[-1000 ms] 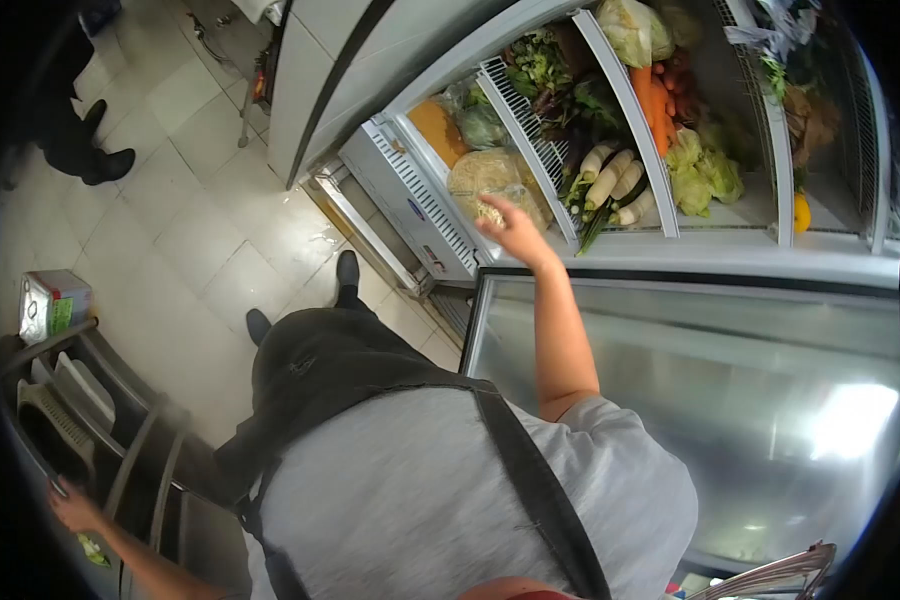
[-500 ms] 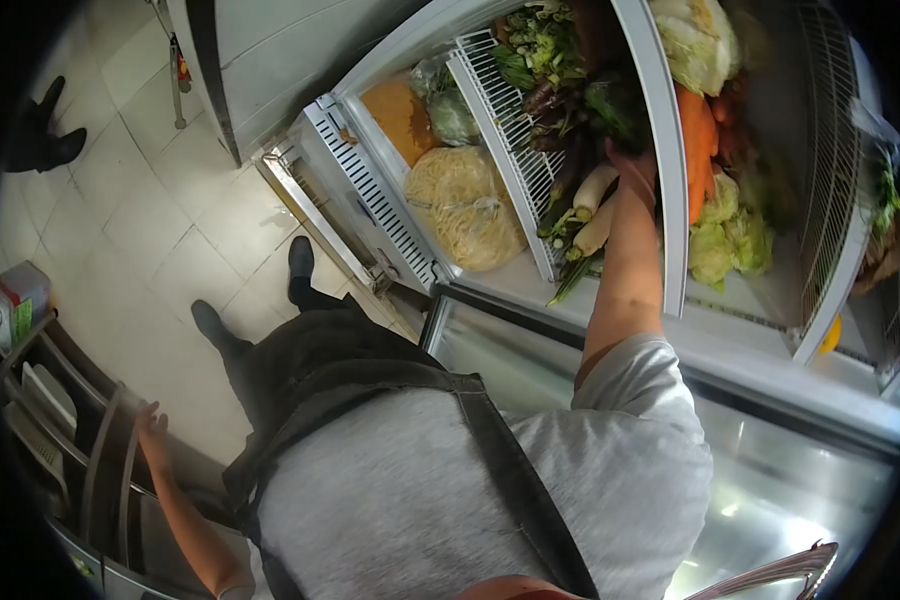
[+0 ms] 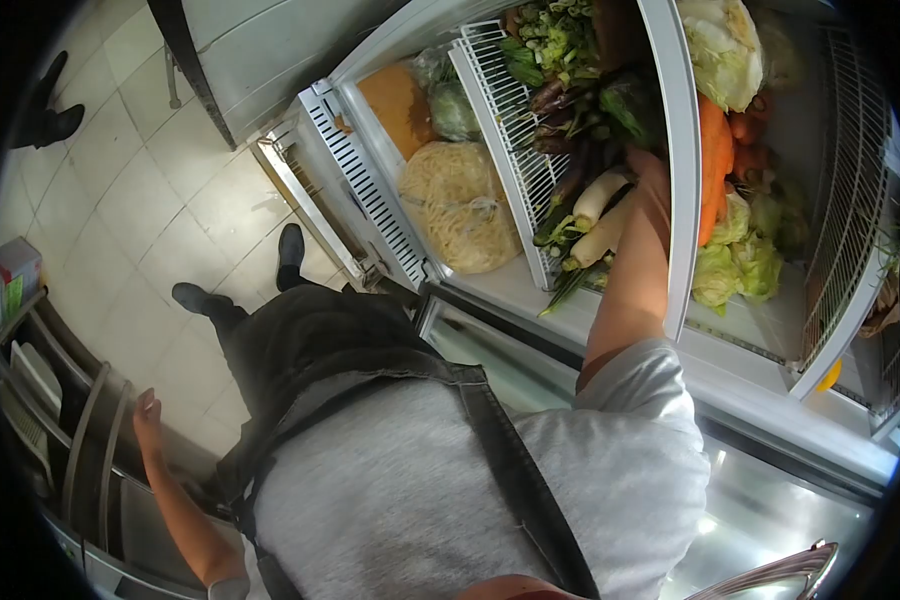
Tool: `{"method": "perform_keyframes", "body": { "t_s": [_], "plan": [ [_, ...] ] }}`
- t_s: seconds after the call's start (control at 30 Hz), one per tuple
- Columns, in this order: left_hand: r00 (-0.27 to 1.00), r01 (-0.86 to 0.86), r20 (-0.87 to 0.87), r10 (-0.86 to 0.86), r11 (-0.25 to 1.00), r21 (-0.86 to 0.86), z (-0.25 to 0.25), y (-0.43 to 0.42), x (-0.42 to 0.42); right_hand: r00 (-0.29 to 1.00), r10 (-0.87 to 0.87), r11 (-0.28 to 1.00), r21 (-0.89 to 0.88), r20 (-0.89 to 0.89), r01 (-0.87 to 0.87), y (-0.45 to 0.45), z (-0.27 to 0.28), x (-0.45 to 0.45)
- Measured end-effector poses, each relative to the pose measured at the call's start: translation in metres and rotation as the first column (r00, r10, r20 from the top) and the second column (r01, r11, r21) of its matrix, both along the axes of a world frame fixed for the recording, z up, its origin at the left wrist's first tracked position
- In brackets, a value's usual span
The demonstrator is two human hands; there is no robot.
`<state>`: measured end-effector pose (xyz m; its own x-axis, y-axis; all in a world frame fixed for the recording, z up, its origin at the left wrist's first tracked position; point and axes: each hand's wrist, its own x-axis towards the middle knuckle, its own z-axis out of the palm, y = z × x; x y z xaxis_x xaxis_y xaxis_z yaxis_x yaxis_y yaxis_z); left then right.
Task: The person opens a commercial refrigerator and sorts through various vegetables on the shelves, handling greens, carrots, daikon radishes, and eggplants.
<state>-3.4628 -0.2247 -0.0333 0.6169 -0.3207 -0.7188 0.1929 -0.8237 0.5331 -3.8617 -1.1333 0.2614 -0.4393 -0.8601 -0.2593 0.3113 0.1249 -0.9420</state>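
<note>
My right hand (image 3: 652, 178) reaches into an open fridge, past the white shelf upright. Its fingers are largely hidden among vegetables, beside a dark green vegetable (image 3: 630, 108). White radishes (image 3: 600, 196) lie next to my wrist and forearm, with long dark eggplant-like vegetables (image 3: 570, 185) behind them. Leafy greens (image 3: 555, 45) sit deeper on the same wire shelf. Whether the hand grips anything I cannot make out. My left hand (image 3: 148, 425) hangs low beside a metal rack, holding nothing, with its fingers loosely apart.
A bag of noodles (image 3: 460, 210) and an orange-brown bag (image 3: 395, 110) fill the neighbouring compartment. Carrots (image 3: 713, 170), cabbage (image 3: 720, 55) and lettuce (image 3: 738, 258) occupy another one. The glass door (image 3: 770, 510) stands open. Another person's dark shoe (image 3: 62, 124) shows on the tiled floor.
The view has shifted slightly. My right hand stays among the vegetables, now a little lower beside the dark green one. My left hand still hangs by the rack.
</note>
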Motion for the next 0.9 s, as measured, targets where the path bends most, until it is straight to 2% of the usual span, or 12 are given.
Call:
{"method": "perform_keyframes", "body": {
  "t_s": [0.1, 0.2, 0.4, 0.53, 0.6, 0.67, 0.7, 0.73, 0.77, 0.8, 0.87, 0.9],
  "plan": [
    [0.993, 0.108, 0.047, -0.110, 0.993, 0.048, -0.006, 0.004, 0.005, 0.999, 0.031, 0.996, -0.088, -0.006, -0.032, 0.014, 0.016, -0.003],
    [0.987, 0.144, 0.071, -0.145, 0.989, 0.029, -0.018, 0.014, 0.006, 0.998, 0.068, 0.980, -0.187, -0.015, -0.069, 0.029, 0.024, -0.003],
    [0.984, 0.180, 0.000, -0.180, 0.981, 0.075, -0.026, 0.013, 0.000, 0.985, 0.171, 0.913, -0.374, -0.007, -0.162, 0.082, 0.012, 0.005],
    [0.987, 0.162, 0.009, -0.163, 0.984, 0.073, -0.008, -0.020, 0.001, 0.967, 0.247, 0.873, -0.447, 0.059, -0.196, 0.138, -0.008, -0.002],
    [0.971, 0.241, -0.014, -0.240, 0.970, 0.028, -0.002, -0.050, 0.005, 0.961, 0.264, 0.868, -0.455, 0.087, -0.197, 0.159, -0.015, -0.013],
    [0.966, 0.231, -0.095, -0.241, 0.967, -0.109, 0.016, -0.118, 0.008, 0.794, 0.367, 0.907, -0.378, 0.486, -0.188, 0.183, -0.029, -0.027],
    [0.958, 0.253, -0.063, -0.280, 0.928, -0.272, 0.033, -0.166, 0.002, 0.793, 0.367, 0.906, -0.378, 0.486, -0.188, 0.198, -0.029, -0.025],
    [0.950, 0.273, -0.024, -0.313, 0.862, -0.427, 0.050, -0.217, -0.005, 0.711, 0.501, 0.859, -0.383, 0.494, -0.339, 0.218, -0.027, -0.017],
    [0.940, 0.254, -0.086, -0.330, 0.846, -0.468, 0.053, -0.258, -0.014, 0.608, 0.618, 0.786, -0.389, 0.499, -0.480, 0.236, -0.024, -0.005],
    [0.917, 0.264, -0.060, -0.394, 0.714, -0.649, 0.083, -0.313, -0.026, 0.546, 0.657, 0.752, -0.399, 0.520, -0.524, 0.251, -0.020, 0.012],
    [0.822, 0.243, -0.186, -0.538, 0.627, -0.740, 0.145, -0.401, -0.050, 0.495, 0.687, 0.716, -0.383, 0.531, -0.583, 0.270, -0.024, 0.013],
    [0.781, 0.107, -0.268, -0.565, 0.543, -0.833, 0.168, -0.431, -0.063, 0.439, 0.713, 0.674, -0.363, 0.546, -0.643, 0.279, -0.027, 0.015]
  ]
}}
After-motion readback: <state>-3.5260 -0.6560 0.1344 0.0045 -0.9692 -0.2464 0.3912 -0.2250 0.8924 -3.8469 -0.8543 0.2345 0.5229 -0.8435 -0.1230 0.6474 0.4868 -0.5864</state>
